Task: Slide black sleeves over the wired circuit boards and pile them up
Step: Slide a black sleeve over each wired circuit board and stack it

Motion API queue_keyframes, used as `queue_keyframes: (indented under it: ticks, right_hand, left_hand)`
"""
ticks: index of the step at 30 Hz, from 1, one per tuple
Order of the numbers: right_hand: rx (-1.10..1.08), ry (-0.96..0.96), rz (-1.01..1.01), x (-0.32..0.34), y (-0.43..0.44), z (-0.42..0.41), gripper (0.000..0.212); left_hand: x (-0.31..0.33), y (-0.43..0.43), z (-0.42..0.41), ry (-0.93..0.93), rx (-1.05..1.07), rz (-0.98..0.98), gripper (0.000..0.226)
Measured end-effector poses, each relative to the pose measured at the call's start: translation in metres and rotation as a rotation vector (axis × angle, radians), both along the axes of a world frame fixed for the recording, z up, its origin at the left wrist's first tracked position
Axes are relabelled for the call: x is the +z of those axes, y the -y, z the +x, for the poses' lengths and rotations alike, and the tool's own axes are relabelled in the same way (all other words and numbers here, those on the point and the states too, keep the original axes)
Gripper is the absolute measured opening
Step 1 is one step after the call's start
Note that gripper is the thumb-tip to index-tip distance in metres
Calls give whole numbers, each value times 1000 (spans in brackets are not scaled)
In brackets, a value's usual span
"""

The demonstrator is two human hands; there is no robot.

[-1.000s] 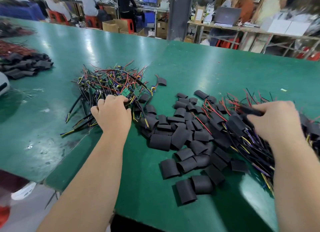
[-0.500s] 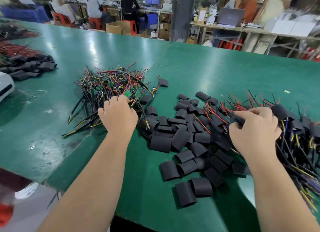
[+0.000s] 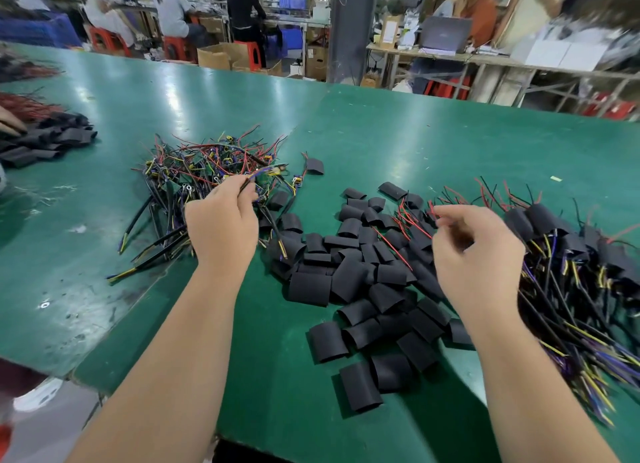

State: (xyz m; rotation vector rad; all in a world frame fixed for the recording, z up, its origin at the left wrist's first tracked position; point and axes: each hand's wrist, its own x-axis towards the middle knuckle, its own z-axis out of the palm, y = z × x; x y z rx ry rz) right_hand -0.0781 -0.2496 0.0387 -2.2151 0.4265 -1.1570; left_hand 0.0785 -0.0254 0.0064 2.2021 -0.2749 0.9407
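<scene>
Electronics assembly workshop. Long green workbenches, workers seated on red stools, cardboard boxes. Wired boards and black sleeves lie heaped.

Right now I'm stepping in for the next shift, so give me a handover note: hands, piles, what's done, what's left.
Left hand pinches the wires of one bare board, lifted over the bare pile.
Right hand hangs loosely curled, apparently empty, over the sleeves.
Done: sleeved boards piled at the right.
Left: sleeve the held board, add it to that pile, then work through the bare pile.
</scene>
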Motion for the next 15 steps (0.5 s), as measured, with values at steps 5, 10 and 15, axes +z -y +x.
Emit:
queue_keyframes:
  ticks: [5,10,15]
  right_hand:
    - [347,-89,460,-10,-43,2,33]
    - [530,-354,537,-24,-65,10,34]
    - [526,-139,983,-27,-57,21,64]
  left_hand:
    - [8,19,-28,24,-285,61,30]
    - [11,28,-43,18,-347,92,32]
    - [14,30,-55,-38,-455,171,32]
